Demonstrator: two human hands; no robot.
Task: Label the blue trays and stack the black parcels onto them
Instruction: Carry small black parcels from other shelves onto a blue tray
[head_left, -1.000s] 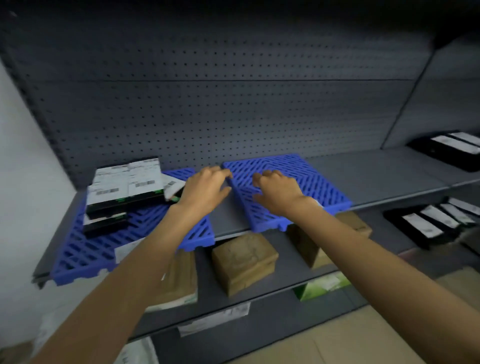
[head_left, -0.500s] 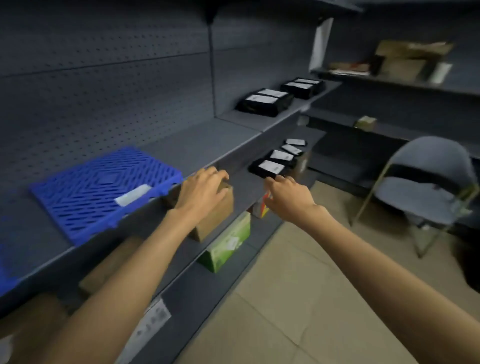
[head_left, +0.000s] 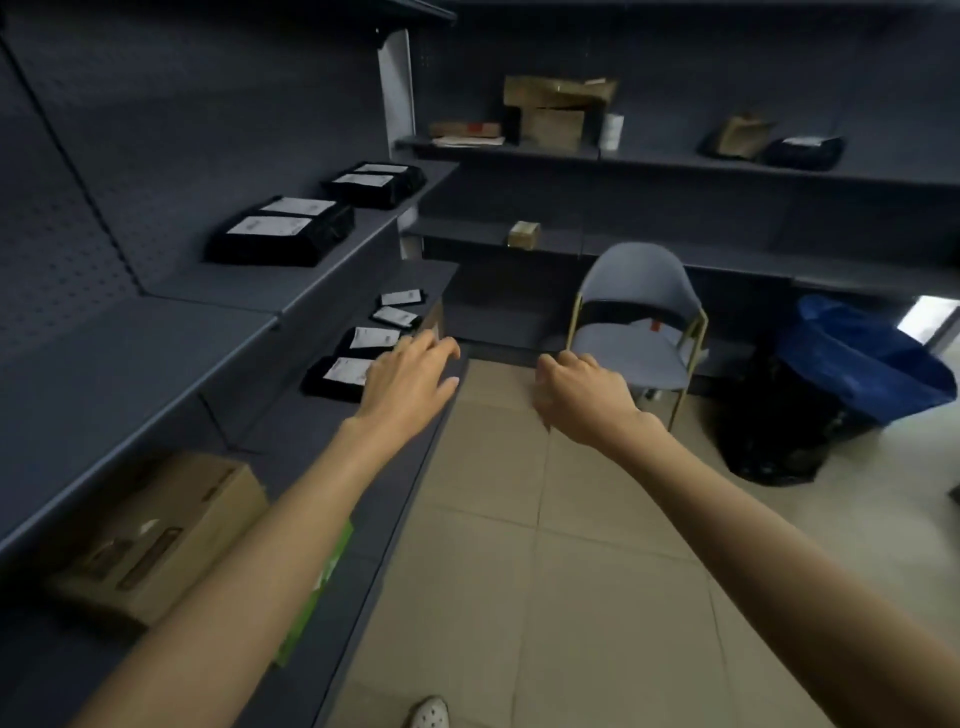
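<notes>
No blue tray is in sight. Black parcels with white labels lie on the grey shelving at my left: two pairs on the upper shelf (head_left: 283, 234), several more on the lower shelf (head_left: 337, 376). My left hand (head_left: 408, 382) hovers with relaxed fingers just above the near end of the lower row and holds nothing. My right hand (head_left: 579, 397) hangs over the floor with loosely curled fingers, empty as well.
A grey chair (head_left: 636, 325) stands ahead on the tiled floor, a bin with a blue bag (head_left: 862, 374) to its right. Cardboard boxes (head_left: 156, 530) sit on the lower left shelf. The back shelves (head_left: 675, 166) carry boxes and a black parcel.
The view has swung right, away from the two blue trays and their stacked parcels. Both hands left the tray and now reach toward the parcels on the lower shelf.
</notes>
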